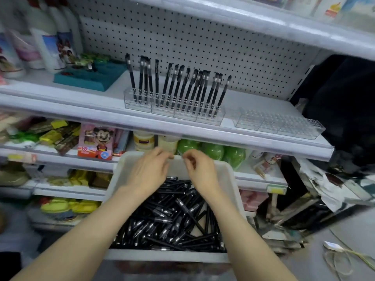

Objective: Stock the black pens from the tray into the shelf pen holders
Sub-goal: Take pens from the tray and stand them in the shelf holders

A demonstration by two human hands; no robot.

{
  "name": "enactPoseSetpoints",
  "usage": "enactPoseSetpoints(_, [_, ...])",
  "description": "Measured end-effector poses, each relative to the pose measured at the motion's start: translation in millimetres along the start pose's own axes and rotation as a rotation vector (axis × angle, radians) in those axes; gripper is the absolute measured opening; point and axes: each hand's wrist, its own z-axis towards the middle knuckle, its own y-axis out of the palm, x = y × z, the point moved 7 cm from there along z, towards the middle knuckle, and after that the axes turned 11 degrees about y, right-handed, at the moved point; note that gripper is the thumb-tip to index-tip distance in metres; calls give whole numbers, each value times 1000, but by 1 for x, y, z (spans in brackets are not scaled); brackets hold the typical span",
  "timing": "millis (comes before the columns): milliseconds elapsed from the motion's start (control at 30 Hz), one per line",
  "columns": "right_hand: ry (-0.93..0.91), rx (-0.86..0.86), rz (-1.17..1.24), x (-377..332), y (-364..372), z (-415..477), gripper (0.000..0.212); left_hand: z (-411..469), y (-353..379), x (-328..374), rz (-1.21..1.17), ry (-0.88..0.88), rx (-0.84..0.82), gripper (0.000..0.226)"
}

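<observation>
A white store shelf [81, 98] backed by pegboard [203, 37] filled the upper half of the view from 9 to 3 o'clock, with crowded lower tiers of goods beneath it. At 6 o'clock, just in front of those lower tiers, sat a white plastic tray [166, 256] heaped with loose black pens [172, 220] lying every which way.

A person's two bare forearms reached in from 7 and 5 o'clock over the heap. The left hand [148, 171] hovered at the tray's far rim, fingers loosely bent and grasping nothing. The right hand [200, 171], just beside it, had its fingers curled toward the thumb; no pen showed in it, and whether it pinched anything small could not be told.

On the shelf at 12 o'clock stood a row of clear pen holders [174, 112], touching end to end, with roughly twenty black pens [182, 86] planted upright or slightly tilted in their holes. At 2 o'clock, near the filled row but apart from it, lay a second clear holder [278, 124] with no pens in it.

At 10 o'clock a teal organiser [91, 78] rested on the same shelf, white bottles [50, 43] behind it. Below the shelf lip, a pink cartoon box [95, 141] stood at 9 o'clock and green packs [213, 151] at 1 o'clock of the hands.
</observation>
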Motion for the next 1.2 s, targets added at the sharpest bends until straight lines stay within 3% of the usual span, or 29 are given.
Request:
enactPoseSetpoints(133, [49, -392, -176, 8, 47, -27, 17, -32, 30, -15, 0, -117, -235, 28])
enactPoseSetpoints(267, [51, -527, -303, 11, 62, -38, 13, -42, 39, -22, -3, -155, -323, 23])
enactPoseSetpoints(467, [123, -474, -392, 24, 40, -21, 10, -34, 32, -26, -30, -152, -309, 28])
enactPoseSetpoints(567, [136, -420, -380, 29, 20, -10, 13, -26, 24, -25, -43, -118, -323, 18])
enactPoseSetpoints(700, [96, -381, -279, 16, 10, -5, 11, -8, 8, -17, -113, -42, -221, 6])
enactPoseSetpoints(833, [43, -274, -141, -4, 6, 2, 9, 13, -13, -9, -101, 24, -128, 26])
enactPoseSetpoints(933, [2, -209, -111, -17, -2, 16, 9, 25, -37, -16, -124, 32, 37, 46])
enactPoseSetpoints(1067, [0, -142, 49, -48, -19, 45, 9, 42, -76, -38, -22, 3, 237, 47])
enactPoseSetpoints(1200, [1, -77, 217, -91, -38, 77, 12, 53, -99, -68, 78, -92, 273, 54])
